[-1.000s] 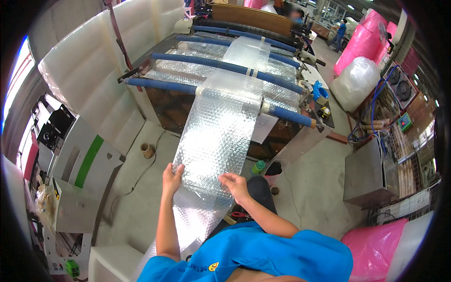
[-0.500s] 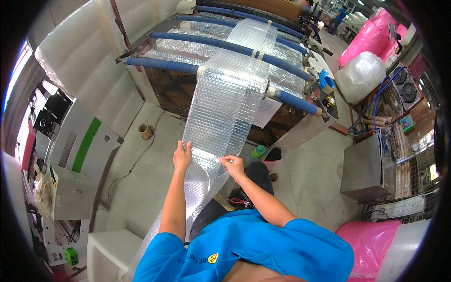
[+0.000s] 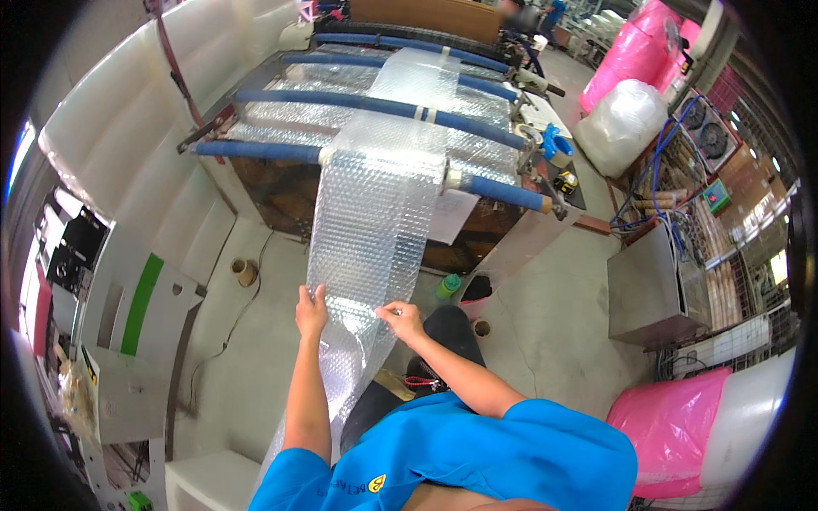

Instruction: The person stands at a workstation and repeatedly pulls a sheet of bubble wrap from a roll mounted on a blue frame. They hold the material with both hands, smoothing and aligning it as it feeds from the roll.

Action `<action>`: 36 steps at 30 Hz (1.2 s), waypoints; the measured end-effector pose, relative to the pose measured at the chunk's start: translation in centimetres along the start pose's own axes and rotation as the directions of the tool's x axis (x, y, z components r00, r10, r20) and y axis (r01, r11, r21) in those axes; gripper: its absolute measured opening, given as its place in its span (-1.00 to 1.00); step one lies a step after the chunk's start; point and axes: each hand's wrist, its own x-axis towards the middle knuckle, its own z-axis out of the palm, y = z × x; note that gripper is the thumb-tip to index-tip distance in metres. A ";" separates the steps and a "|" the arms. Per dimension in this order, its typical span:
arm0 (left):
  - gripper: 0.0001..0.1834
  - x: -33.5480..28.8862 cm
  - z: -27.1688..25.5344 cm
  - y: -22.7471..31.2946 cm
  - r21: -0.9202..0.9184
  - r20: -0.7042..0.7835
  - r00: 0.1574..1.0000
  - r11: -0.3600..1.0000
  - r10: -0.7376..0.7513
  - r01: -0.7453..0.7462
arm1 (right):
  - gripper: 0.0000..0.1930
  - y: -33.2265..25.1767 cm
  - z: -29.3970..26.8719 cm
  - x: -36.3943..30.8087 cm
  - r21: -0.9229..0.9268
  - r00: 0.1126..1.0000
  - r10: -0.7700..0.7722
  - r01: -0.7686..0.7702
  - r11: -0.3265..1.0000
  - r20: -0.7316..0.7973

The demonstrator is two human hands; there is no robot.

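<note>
A long strip of shiny bubble wrap (image 3: 371, 200) hangs from a blue roller and runs down toward me, past my legs to the lower left. My left hand (image 3: 312, 312) grips its left edge, thumb up. At the right edge, my right hand (image 3: 402, 321) is pinched on the strip, with a small dark or metallic spot at its fingertips that I cannot make out. Between both hands the film bends and catches bright light. Its lower end is hidden behind my left arm and body.
A machine frame with several blue rollers (image 3: 257, 152) stands ahead. A tape measure (image 3: 565, 181) and blue tape roll (image 3: 558, 147) lie on its right side. On the floor are a green bottle (image 3: 447, 286) and a cardboard core (image 3: 244, 272). A metal cabinet (image 3: 645, 294) stands right.
The whole scene has shifted left and slightly turned in the view as my head moved. Both hands keep their hold on the bubble wrap, at about the same spacing.
</note>
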 end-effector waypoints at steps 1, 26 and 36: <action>-0.53 0.0 -0.1 -0.3 0.002 0.008 1.000 1.000 -0.004 0.004 | -0.80 -0.3 0.1 0.0 -0.026 0.999 -0.042 0.042 0.999 -0.004; -0.48 6.9 2.0 4.2 -0.061 -0.008 0.986 0.985 0.164 -0.164 | -0.80 -5.1 -2.7 6.2 0.019 0.991 -0.114 0.116 0.993 -0.064; -0.37 10.7 -1.5 11.1 -0.283 0.023 0.988 0.949 0.152 -0.140 | -0.68 -12.3 -4.3 10.0 0.144 0.942 -0.216 0.258 0.955 -0.259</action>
